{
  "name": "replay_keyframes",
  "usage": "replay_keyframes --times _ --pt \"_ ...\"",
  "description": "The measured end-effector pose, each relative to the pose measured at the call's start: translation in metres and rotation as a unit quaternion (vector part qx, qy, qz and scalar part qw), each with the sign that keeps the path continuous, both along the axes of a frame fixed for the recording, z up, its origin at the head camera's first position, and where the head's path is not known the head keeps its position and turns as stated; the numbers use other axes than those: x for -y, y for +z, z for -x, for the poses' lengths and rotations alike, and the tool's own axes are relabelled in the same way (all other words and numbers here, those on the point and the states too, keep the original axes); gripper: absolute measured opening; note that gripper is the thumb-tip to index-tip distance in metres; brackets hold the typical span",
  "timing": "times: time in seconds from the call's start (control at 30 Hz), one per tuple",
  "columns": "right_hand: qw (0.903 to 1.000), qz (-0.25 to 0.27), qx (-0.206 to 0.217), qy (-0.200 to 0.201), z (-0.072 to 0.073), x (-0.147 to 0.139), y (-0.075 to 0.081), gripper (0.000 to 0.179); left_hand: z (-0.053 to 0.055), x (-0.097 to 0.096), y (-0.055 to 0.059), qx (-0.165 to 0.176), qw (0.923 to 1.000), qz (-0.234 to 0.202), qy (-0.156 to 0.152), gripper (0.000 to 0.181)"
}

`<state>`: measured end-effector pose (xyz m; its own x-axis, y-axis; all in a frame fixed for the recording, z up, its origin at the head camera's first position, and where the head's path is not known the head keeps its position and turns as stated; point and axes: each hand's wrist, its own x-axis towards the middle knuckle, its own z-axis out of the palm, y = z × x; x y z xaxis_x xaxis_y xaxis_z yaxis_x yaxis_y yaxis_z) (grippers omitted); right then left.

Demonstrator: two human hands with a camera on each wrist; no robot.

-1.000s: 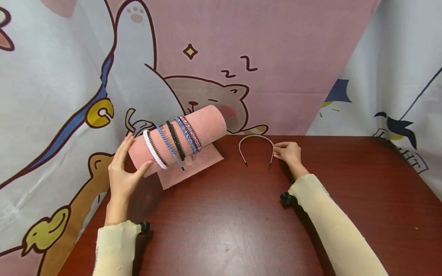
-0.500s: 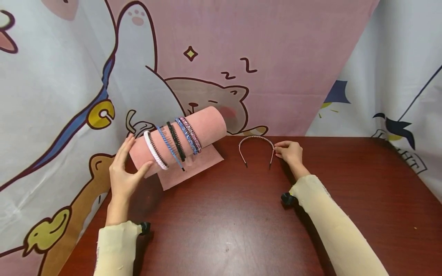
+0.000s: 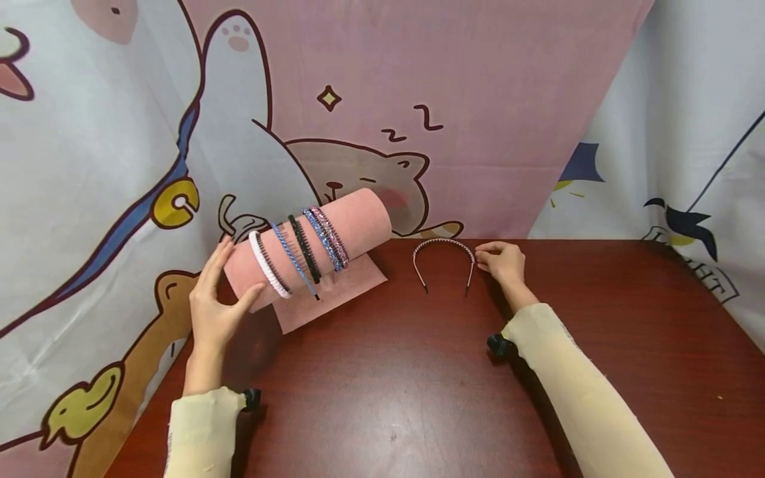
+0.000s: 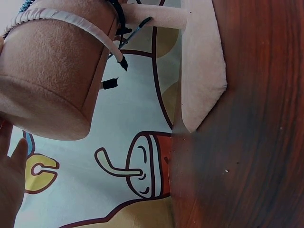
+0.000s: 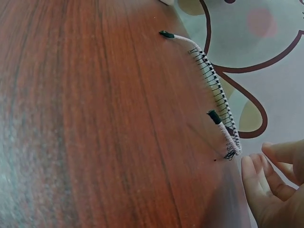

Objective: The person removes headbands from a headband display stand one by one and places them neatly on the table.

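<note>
A pink plush headband stand [image 3: 358, 216], a padded roll on a post and flat base, stands at the left in the head view. My left hand [image 3: 214, 305] holds the roll's near-left end, with the thumb on the front side and fingers behind. Several headbands sit round the roll: a white one [image 3: 269, 264], a thin blue one [image 3: 294, 260], a black one [image 3: 305, 249], and glittery blue and pink ones. A thin light-pink headband [image 3: 443, 241] lies on the table near the back edge. Beside its right arm is my right hand [image 3: 505, 264], fingers loosely bent, fingertips just off the band.
A dark red-brown table [image 3: 388, 392] spreads beneath both arms. Behind it hangs a cartoon-printed cloth [image 3: 508, 119], which also covers the left and right sides. The stand's flat pink base [image 3: 335, 299] rests on the table near the back.
My right fingertips have come slightly away from the light-pink headband, which stays in place. My left hand keeps its place on the stand. The head view has tipped up slightly.
</note>
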<state>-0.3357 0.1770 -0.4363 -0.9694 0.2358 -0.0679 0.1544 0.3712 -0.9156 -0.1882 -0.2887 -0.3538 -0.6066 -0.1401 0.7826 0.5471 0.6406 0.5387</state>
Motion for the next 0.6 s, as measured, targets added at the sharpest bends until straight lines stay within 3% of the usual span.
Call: replay_keyframes --times 0.6 --pt "0.998 0.039 -0.048 -0.011 -0.0037 0.0047 0.0094 0.022 -0.0024 0.0005 0.0004 0.022 0.9997 0.008 0.007 0.079"
